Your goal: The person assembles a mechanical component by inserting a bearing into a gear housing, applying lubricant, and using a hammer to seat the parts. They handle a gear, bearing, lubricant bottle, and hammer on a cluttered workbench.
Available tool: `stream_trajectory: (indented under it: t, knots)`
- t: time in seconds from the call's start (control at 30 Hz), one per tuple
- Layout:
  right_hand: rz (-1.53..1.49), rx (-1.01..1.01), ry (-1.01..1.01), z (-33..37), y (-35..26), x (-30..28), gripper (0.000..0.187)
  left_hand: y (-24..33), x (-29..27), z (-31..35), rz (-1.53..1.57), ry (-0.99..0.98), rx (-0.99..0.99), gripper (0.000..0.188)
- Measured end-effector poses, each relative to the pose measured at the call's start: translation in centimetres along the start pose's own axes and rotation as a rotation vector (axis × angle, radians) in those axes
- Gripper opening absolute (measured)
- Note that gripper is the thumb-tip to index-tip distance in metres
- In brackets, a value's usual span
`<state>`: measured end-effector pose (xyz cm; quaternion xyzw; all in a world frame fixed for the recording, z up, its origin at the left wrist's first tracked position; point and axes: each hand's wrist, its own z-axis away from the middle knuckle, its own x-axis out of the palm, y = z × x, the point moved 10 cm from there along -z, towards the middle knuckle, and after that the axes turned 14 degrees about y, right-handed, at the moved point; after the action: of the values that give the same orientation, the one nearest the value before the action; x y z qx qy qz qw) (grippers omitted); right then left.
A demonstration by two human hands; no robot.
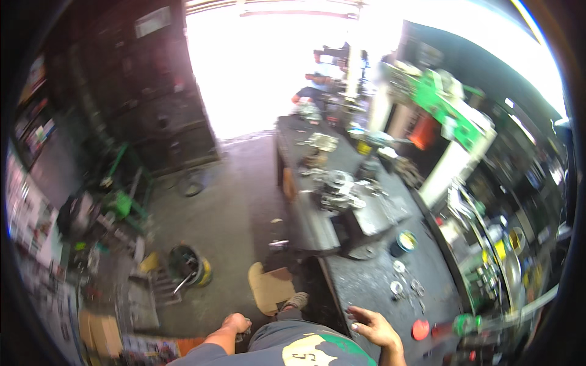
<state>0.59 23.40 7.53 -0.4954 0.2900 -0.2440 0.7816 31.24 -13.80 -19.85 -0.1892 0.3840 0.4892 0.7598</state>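
Observation:
My left hand (235, 324) hangs beside my body with its fingers curled. Something small and greyish shows at its fingers, too blurred to name. My right hand (375, 330) is held by the near edge of the dark workbench (360, 277), thumb and fingers apart, with nothing in it. Closest to it on the bench lies a round red lid (420, 330). Farther up are several metal rings (397, 288) and an open tin can (406, 240) with a yellowish rim. A silvery machine part (337, 190) sits on the bench behind a bulky metal vise (363, 229).
At the left, a dark bucket (186, 265) with tools stands on the floor near a metal grating (160, 287). Flat cardboard (270, 288) lies by my foot. A green-capped bottle (467, 324) stands at the right. Another person (317, 79) is by the bright doorway.

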Motion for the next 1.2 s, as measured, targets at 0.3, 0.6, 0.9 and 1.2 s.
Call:
stream_trajectory:
  t: [0.3,0.6,0.9,1.2]
  knots:
    - [-0.130,-0.023,0.254,5.2,1.7,-2.7,0.071,29.9,-11.2,0.3,0.073,0.184,0.880,0.054]
    - [-0.210,0.079,0.565,11.5,3.8,-4.2,0.069,47.4,-13.5,15.3,0.282,0.467,1.466,0.071]
    - [-0.092,0.086,0.826,12.2,3.2,-6.7,0.065,50.0,-4.1,11.4,-0.377,0.065,1.569,0.085]
    - [0.546,0.113,0.893,-2.7,-1.7,-16.3,0.071,45.8,-8.7,9.7,0.022,0.014,1.552,0.074]
